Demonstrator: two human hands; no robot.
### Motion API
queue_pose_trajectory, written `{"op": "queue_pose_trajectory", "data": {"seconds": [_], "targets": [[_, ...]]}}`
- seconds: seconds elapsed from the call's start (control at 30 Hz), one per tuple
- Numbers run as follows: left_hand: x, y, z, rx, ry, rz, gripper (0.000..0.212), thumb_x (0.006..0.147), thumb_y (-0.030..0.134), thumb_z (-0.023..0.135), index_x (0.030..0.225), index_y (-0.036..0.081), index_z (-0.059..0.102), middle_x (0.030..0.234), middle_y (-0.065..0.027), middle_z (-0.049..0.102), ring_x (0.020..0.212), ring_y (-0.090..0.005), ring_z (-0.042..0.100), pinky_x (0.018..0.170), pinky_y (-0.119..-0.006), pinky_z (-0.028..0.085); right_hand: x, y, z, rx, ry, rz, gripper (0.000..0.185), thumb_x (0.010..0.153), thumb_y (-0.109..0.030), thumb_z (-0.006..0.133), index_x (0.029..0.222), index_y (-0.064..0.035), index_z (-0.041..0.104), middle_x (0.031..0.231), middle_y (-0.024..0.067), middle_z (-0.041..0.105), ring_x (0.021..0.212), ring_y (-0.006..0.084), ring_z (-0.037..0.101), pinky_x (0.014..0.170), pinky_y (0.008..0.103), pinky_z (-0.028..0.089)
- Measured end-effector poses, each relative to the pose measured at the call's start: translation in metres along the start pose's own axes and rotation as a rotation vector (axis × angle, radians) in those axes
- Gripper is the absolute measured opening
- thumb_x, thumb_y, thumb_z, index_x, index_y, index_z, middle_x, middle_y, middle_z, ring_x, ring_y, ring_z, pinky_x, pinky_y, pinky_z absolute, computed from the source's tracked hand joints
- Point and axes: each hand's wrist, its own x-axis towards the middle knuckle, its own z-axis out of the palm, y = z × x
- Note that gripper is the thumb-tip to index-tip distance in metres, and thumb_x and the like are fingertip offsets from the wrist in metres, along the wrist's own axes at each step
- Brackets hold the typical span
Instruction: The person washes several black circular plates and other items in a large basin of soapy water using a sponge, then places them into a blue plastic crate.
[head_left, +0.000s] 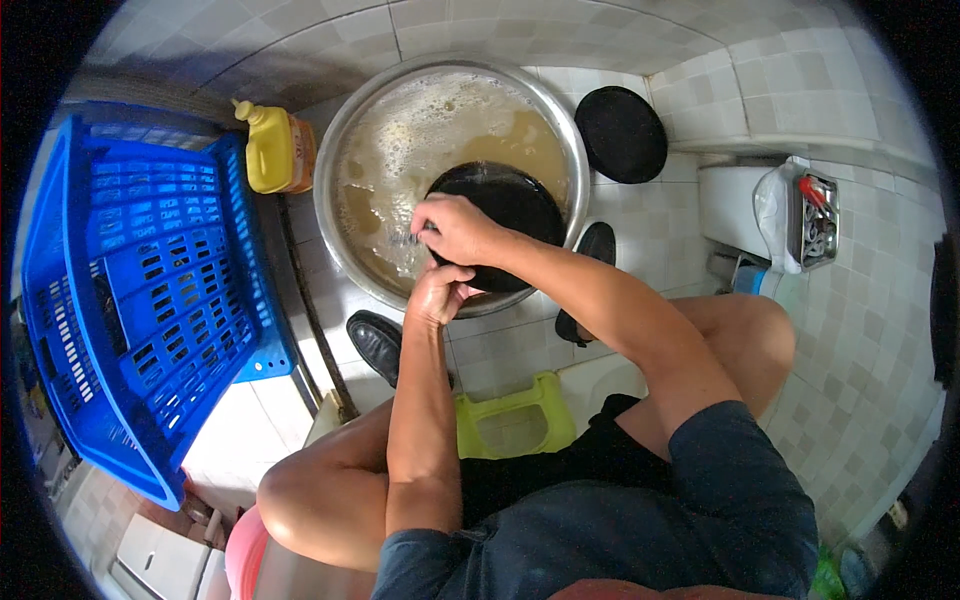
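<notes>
In front of me a wide metal basin (328, 217) holds cloudy brownish water with foam. A round black pan (517, 217) tilts over the near right part of the basin, its underside or inside not plain to tell. My left hand (441, 294) grips the pan's near left rim, thumb on top. Just above it my right hand (457, 229) is closed at the pan's left edge, on what looks like a grey scouring pad (405, 239), mostly hidden by the fingers and the water.
Another round black pan (621, 135) lies on the tiled floor right of the basin. A yellow pump bottle (268, 150) and a blue plastic crate (165, 277) stand left. Beneath me is a green plastic stool (517, 416). A metal tray of utensils (819, 225) sits right.
</notes>
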Motion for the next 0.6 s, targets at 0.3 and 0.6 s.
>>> {"op": "queue_pose_trajectory", "data": {"seconds": [0.3,0.6], "targets": [[-0.009,0.013,-0.009,-0.513,-0.133,0.016,0.061,0.074,0.031,0.059,0.13,0.007,0.053,0.129,-0.0158,0.059,0.12,-0.037,0.055,0.103,-0.058,0.043,-0.028,-0.016,-0.009,0.02,-0.191,0.011,0.01,0.078,-0.003,0.064,0.087,-0.0033,0.06,0.086,0.0158,0.064,0.084,0.0358,0.063,0.072,0.0448,0.05],[0.005,0.017,-0.026,-0.39,0.183,0.144,0.037,0.086,0.022,0.059,0.118,0.004,0.059,0.117,-0.0134,0.065,0.099,-0.0335,0.064,0.09,-0.049,0.051,-0.07,-0.02,-0.013,-0.217,-0.161,0.051,0.006,0.082,0.002,0.054,0.087,-0.0005,0.058,0.091,0.0172,0.056,0.086,0.0393,0.059,0.072,0.0479,0.049]]}}
